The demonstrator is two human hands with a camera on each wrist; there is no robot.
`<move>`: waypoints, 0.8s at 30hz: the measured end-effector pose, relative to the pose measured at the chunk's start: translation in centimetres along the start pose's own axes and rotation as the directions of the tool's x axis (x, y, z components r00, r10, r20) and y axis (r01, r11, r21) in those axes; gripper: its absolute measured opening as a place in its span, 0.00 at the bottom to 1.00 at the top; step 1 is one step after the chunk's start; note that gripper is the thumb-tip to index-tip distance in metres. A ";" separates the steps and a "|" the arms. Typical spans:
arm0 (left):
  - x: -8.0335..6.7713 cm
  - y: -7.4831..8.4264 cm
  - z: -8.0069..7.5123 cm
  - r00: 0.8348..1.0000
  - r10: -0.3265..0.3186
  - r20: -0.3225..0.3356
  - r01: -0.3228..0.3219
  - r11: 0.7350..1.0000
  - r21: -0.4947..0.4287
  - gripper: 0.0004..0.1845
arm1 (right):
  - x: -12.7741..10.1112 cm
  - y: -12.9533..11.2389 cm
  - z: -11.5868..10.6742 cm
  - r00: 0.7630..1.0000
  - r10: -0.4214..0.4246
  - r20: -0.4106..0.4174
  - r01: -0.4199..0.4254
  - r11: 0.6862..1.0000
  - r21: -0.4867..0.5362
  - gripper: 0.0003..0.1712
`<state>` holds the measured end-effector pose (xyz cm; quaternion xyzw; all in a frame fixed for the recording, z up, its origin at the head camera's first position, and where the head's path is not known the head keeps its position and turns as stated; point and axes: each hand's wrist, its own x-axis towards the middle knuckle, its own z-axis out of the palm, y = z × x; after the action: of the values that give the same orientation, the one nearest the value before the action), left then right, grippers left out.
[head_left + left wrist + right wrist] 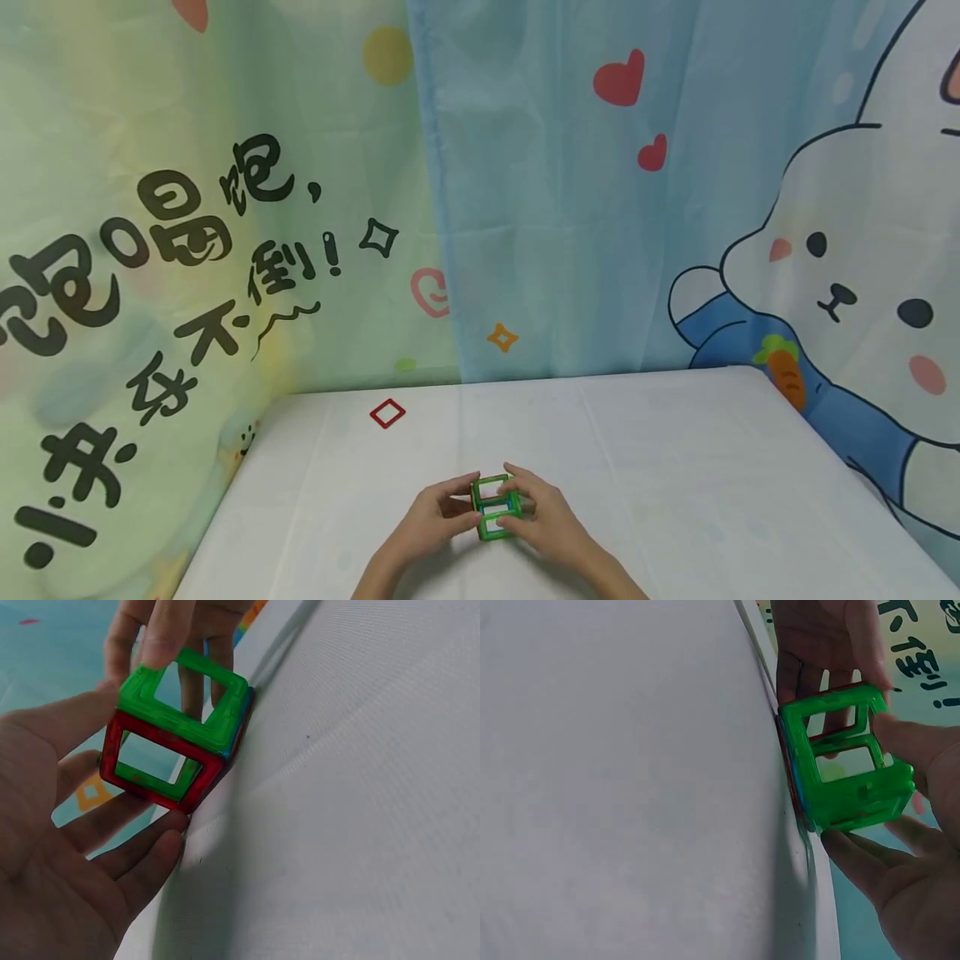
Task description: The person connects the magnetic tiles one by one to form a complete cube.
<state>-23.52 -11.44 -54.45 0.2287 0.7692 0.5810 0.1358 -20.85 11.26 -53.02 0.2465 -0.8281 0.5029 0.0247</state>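
A small cube of see-through magnetic tiles stands on the white table, its square tiles framing open middles. Green tiles form its top and some sides; one side is red, and a blue edge shows low down. My left hand grips the cube from the left, with the thumb at the near top edge and fingers along the red side. From the right, my right hand holds the green side between thumb and fingers. Part of the cube's bottom is hidden.
A red square frame lies farther back on the white tabletop, left of the hands. Behind the table hangs a printed curtain with hearts, lettering and a white cartoon animal.
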 end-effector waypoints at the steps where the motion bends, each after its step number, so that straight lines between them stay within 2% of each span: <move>1: 0.0 -0.1 0.0 1.000 -0.006 0.000 0.006 1.000 0.003 0.34 | 0.0 0.0 -0.2 0.999 0.032 0.017 -0.032 0.999 0.016 0.28; 4: -0.2 0.0 0.0 0.999 -0.043 -0.022 0.044 0.999 0.032 0.39 | 0.2 0.2 -0.9 0.989 0.122 0.078 -0.127 0.990 0.068 0.47; 6: -0.1 -0.1 0.0 0.996 -0.073 -0.045 0.076 0.994 0.074 0.39 | 0.4 0.4 -1.5 0.980 0.158 0.120 -0.170 0.981 0.096 0.50; 10: 0.1 -0.1 0.1 0.993 -0.094 -0.077 0.104 0.985 0.135 0.33 | 0.9 0.8 -2.2 0.971 0.162 0.178 -0.190 0.969 0.156 0.43; 14: 0.2 -0.3 0.2 0.992 -0.091 -0.082 0.101 0.986 0.130 0.30 | 1.0 1.2 -2.4 0.966 0.146 0.213 -0.186 0.965 0.184 0.37; 24: 1.0 -0.4 -0.3 0.990 -0.138 0.003 0.137 0.983 0.125 0.30 | 1.0 1.5 -2.4 0.969 0.165 0.185 -0.204 0.954 0.219 0.37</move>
<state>-24.56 -11.27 -54.69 0.1863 0.8170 0.5200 0.1655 -22.91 13.47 -52.81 0.2096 -0.7810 0.5758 -0.1204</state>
